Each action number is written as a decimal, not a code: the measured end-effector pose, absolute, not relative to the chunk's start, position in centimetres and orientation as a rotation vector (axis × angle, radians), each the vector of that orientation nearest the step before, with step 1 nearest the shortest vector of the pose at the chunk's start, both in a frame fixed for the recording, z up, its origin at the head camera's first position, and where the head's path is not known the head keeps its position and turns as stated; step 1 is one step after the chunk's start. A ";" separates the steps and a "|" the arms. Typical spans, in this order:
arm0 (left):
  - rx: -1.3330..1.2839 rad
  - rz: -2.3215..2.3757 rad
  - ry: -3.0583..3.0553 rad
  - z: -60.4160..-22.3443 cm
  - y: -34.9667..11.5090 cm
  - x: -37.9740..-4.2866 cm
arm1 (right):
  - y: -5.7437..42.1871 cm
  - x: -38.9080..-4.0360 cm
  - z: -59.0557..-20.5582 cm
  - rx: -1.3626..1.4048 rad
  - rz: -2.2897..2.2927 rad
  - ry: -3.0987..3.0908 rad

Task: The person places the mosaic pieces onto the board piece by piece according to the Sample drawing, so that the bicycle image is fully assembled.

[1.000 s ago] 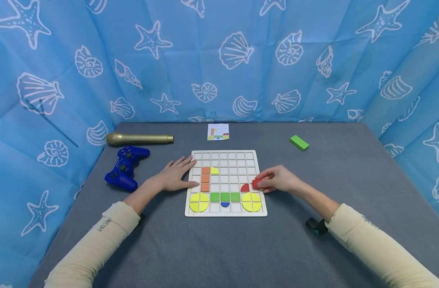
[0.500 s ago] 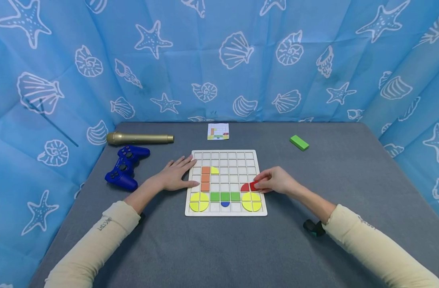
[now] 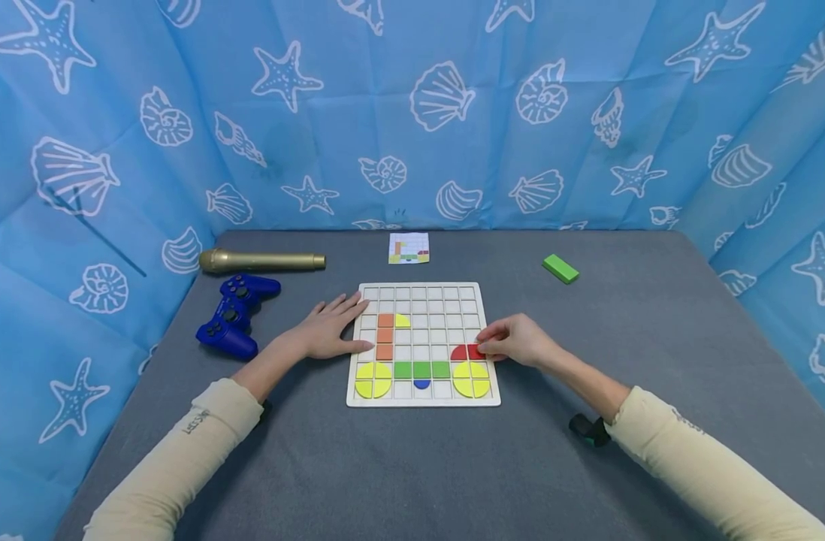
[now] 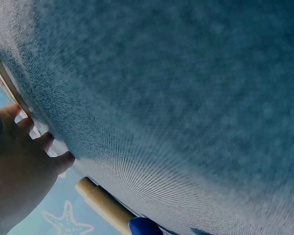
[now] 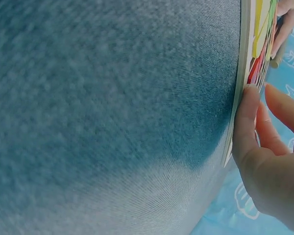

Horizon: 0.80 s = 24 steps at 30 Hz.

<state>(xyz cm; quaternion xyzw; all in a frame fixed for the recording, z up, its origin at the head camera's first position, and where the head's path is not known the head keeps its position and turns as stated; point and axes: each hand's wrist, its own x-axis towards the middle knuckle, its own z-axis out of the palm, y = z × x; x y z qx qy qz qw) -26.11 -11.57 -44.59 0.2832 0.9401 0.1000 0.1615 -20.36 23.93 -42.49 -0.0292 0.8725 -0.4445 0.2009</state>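
Observation:
A white grid board [image 3: 422, 400] lies flat on the table, with coloured tiles in some of its cells. At the board's right side my right hand [image 3: 522, 340] has its thumb and fingertips on a red square tile [image 3: 475, 351], which lies flat beside a red quarter-circle tile [image 3: 459, 352]. In the right wrist view the thumb [image 5: 247, 110] presses close to the red tile. My left hand [image 3: 327, 329] rests on the board's left edge with its fingers spread. Orange square tiles [image 3: 385, 336], green square tiles [image 3: 421, 370] and yellow quarter-circles [image 3: 373, 380] fill other cells.
Behind the board lies a small printed card [image 3: 409, 248] with a coloured grid pattern. A gold microphone [image 3: 264, 261] and a blue game controller [image 3: 240, 315] lie at the left. To the back right is a green block [image 3: 560, 268]. A blue seashell curtain [image 3: 412, 113] surrounds the table.
My right hand has brought the red square tile slightly left, and it has gone from tilted to flat in the cell beside the red quarter-circle. My left hand has stayed still.

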 end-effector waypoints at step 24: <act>0.807 0.223 2.697 -42.8 -11.5 -27.4 | 29.2 -22.1 -39.9 -0.696 -0.368 2.826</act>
